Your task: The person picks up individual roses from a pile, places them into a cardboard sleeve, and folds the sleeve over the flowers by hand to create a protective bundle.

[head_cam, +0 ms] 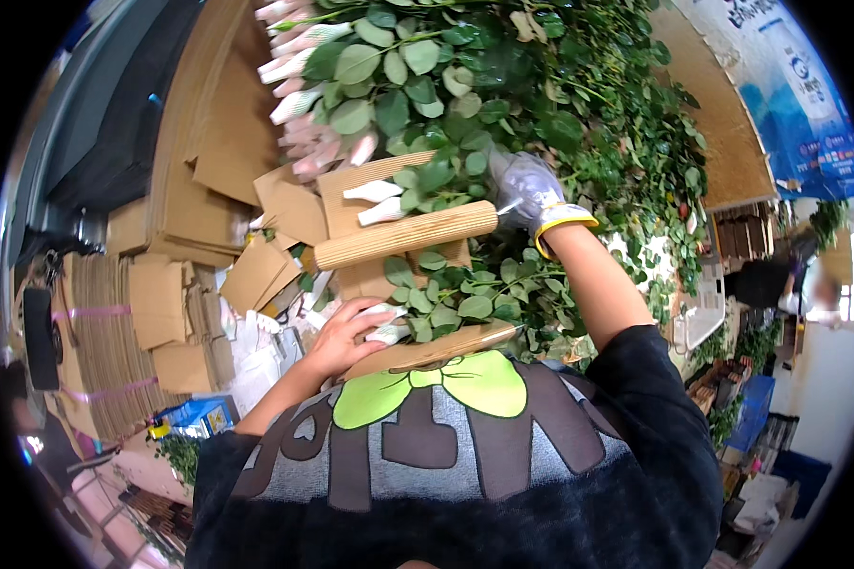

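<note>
My bare left hand (346, 336) rests its fingers on white foam-net sleeved flower heads (386, 333), which lie with leafy stems over corrugated cardboard (434, 348) near my body. In a grey-white glove with a yellow cuff, my right hand (528, 186) reaches among rose stems and leaves (470, 167); its fingers are partly hidden by foliage, so its grip is unclear. Between the hands a rolled corrugated cardboard (407, 233) lies slantwise. Just beyond the roll, more white-sleeved heads (381, 203) lie on a corrugated sheet (338, 188).
A large heap of leafy stems (576, 78) covers the far side, with sleeved heads along its left. Cardboard sheets (220, 135) and strapped cardboard stacks (99, 341) stand at left. A white plastic crate (704, 306) is at right; a person (818, 288) is in the background.
</note>
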Motion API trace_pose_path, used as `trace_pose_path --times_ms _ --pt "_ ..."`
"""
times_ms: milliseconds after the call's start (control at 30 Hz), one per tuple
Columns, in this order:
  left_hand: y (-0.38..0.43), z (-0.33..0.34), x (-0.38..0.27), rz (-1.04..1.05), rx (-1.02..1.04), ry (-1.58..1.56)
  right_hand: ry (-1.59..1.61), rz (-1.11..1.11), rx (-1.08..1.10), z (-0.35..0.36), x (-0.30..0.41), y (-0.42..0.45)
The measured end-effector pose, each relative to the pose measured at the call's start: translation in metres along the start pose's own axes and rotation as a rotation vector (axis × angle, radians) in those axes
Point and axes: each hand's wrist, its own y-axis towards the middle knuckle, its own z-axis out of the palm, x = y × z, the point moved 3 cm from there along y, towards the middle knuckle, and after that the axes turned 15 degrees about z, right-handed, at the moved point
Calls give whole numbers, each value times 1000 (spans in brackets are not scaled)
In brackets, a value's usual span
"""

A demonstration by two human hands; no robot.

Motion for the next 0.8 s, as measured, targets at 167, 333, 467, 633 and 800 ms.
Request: trace_pose_path --times_ms 167,333,467,633,800 --pt "3 -2 2 -22 -20 -29 -168 -136 -220 -57 5 -12" --pt "-5 1 8 54 -23 118 -71 -178 -476 -175 1 -99" --pt "-14 6 14 3 -158 -5 -104 -327 -252 -140 17 -131" --pt "0 -1 6 -5 -104 32 -73 -216 1 85 -10 -93" --pt "-7 1 0 29 -143 186 -231 -274 54 56 32 -94"
